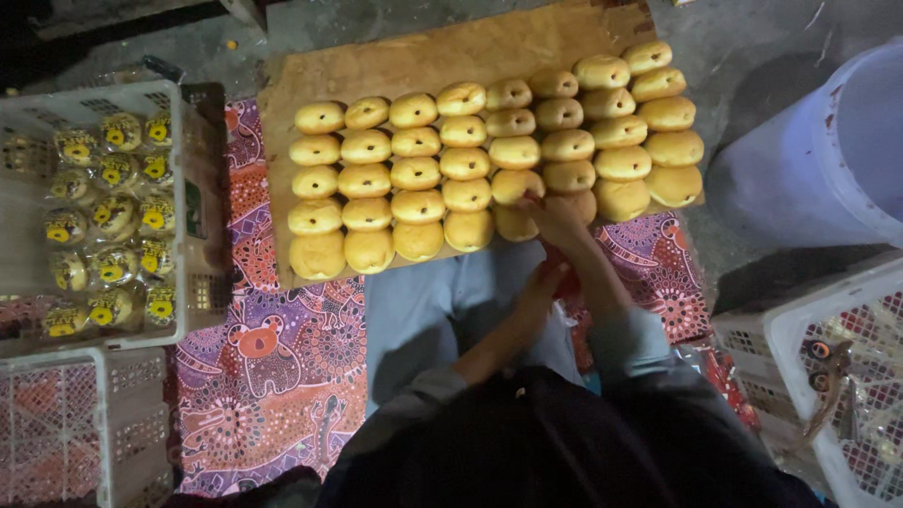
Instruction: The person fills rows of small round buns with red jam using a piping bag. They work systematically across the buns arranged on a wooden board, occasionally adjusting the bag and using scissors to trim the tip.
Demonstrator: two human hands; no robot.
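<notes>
Dark sleeves and grey-blue trousers (423,310) filled the bottom of the view, the person seated over a patterned purple and orange cloth (273,376).

At far left stood a white plastic lattice crate (193,310) holding clear-wrapped buns with yellow and black labels (108,216), with a second, similar white crate (85,423) below it. Next came a flat brown cardboard sheet (395,61) laid on the cloth, carrying rows of round golden unwrapped buns (419,174).

The left hand (541,287) sat low near the lap, fingers curled against something red, probably a wrapper; whether it truly gripped it could not be told. The right hand (557,218) reached to the near edge of the sheet, fingers closing narrowly around one golden bun at the front row (515,221), the hold looking only partial.

By my reading, the step in hand was picking a bare bun off the sheet for wrapping. The following move would seem to call for a soft lift so the bread is not dented, and for the wrapper to be held open beneath it.

Further right, a pale lilac plastic barrel (828,160) stood on the rough grey concrete floor (743,47), and another white lattice crate (800,320) sat at the lower right corner. Light was dim, the edges dark.
</notes>
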